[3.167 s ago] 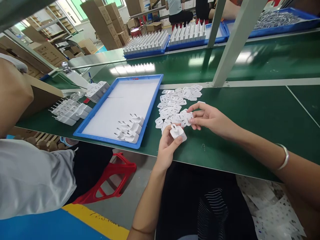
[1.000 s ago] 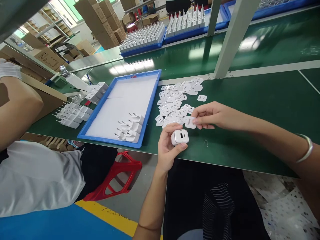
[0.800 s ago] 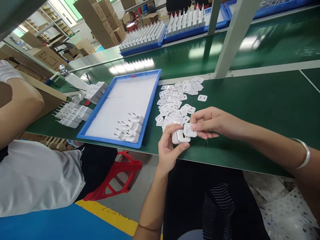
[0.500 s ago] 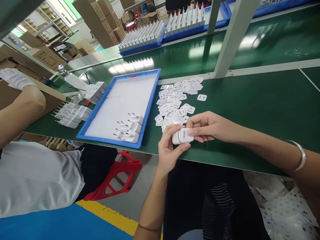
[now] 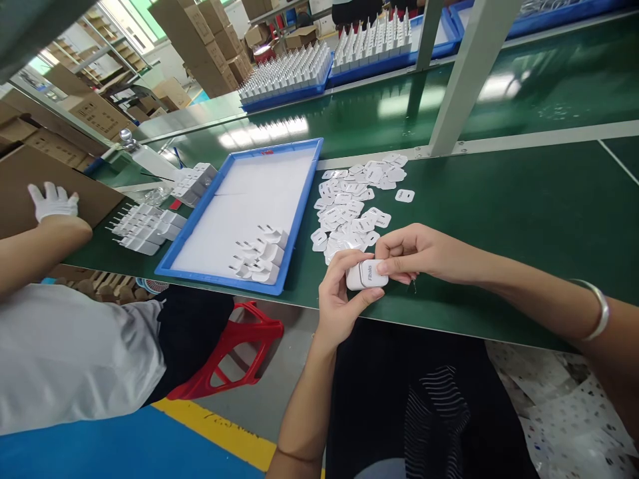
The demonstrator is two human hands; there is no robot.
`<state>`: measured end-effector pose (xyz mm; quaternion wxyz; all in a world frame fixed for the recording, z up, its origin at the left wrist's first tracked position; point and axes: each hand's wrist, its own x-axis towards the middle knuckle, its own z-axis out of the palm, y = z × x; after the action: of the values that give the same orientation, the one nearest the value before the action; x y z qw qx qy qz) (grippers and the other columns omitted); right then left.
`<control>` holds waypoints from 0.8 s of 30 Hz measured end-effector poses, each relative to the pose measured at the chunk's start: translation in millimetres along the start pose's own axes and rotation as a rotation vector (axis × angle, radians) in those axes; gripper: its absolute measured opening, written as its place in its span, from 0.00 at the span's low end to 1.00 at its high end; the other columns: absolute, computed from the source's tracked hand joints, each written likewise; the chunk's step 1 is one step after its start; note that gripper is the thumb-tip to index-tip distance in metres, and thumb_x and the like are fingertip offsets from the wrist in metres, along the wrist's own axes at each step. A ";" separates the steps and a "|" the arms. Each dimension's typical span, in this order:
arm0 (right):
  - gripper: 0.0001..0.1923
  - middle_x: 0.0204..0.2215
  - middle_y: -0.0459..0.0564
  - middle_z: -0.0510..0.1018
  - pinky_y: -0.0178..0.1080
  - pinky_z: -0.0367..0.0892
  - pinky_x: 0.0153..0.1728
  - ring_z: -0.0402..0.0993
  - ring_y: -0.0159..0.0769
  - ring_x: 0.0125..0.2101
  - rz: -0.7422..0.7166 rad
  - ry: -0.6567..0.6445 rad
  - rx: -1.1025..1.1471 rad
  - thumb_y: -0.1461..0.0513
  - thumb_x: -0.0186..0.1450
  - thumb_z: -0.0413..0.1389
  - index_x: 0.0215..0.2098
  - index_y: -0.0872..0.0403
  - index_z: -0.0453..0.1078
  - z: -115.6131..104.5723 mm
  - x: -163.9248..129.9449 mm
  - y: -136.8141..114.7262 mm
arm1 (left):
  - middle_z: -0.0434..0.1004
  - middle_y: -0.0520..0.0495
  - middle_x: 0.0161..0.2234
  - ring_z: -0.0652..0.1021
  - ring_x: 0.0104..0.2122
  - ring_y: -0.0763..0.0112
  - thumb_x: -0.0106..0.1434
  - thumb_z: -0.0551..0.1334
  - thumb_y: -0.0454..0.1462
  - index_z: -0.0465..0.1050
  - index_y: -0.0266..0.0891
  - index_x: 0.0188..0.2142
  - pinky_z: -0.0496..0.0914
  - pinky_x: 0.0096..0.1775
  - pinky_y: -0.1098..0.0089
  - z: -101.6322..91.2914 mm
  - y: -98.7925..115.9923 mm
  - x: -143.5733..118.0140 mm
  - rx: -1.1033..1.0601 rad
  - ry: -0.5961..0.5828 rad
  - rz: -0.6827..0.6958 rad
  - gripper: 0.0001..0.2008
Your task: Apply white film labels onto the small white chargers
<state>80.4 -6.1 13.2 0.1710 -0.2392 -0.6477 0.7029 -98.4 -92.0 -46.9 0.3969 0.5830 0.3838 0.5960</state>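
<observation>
My left hand [image 5: 334, 303] is closed round the body of a white plug charger [image 5: 353, 278], just over the front edge of the bench. On its face lies a white cover plate [image 5: 369, 273] with dark lettering. My right hand [image 5: 417, 253] pinches that plate's right end, thumb on top, and its other fingers are curled behind. A thin line shows between plate and body; whether the plate is fully seated I cannot tell. Just beyond my hands is a heap of loose white cover plates [image 5: 349, 206], with a single plate [image 5: 404, 195] lying apart on its right.
Left of the heap stands a blue tray [image 5: 239, 282] with several plug chargers [image 5: 262, 256] in its near corner. More chargers [image 5: 144, 229] sit beyond it. A co-worker's gloved hand [image 5: 56, 203] rests against a cardboard box [image 5: 24, 186]. A metal post [image 5: 464, 80] rises behind the bench.
The co-worker's gloved hand has come down and right onto the cardboard box. My own hands keep their hold on the charger and plate, with hardly any movement.
</observation>
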 end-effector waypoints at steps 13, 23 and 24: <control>0.14 0.13 0.40 0.68 0.31 0.57 0.20 0.60 0.24 0.16 0.097 0.079 -0.133 0.58 0.60 0.64 0.23 0.55 0.67 6.8 -5.0 -9.1 | 0.73 0.45 0.45 0.73 0.48 0.63 0.56 0.73 0.35 0.77 0.46 0.49 0.69 0.51 0.63 0.6 2.4 1.0 0.034 -0.020 0.014 0.21; 0.12 0.13 0.42 0.71 0.31 0.59 0.19 0.64 0.25 0.14 0.154 0.136 -0.158 0.60 0.60 0.63 0.22 0.55 0.68 9.3 -8.0 -11.9 | 0.74 0.46 0.44 0.74 0.46 0.63 0.54 0.74 0.36 0.78 0.45 0.48 0.69 0.49 0.64 1.3 2.3 1.8 0.089 0.017 0.027 0.21; 0.12 0.13 0.42 0.71 0.31 0.60 0.19 0.65 0.25 0.14 0.154 0.133 -0.156 0.60 0.60 0.63 0.22 0.55 0.68 9.1 -8.3 -11.9 | 0.74 0.46 0.43 0.74 0.46 0.64 0.54 0.74 0.36 0.78 0.45 0.48 0.69 0.49 0.64 1.3 2.4 1.9 0.086 0.013 0.033 0.21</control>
<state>81.3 -17.0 26.5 0.1403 -0.3468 -0.6673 0.6440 -97.1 -91.2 -44.0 0.3591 0.6017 0.4020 0.5895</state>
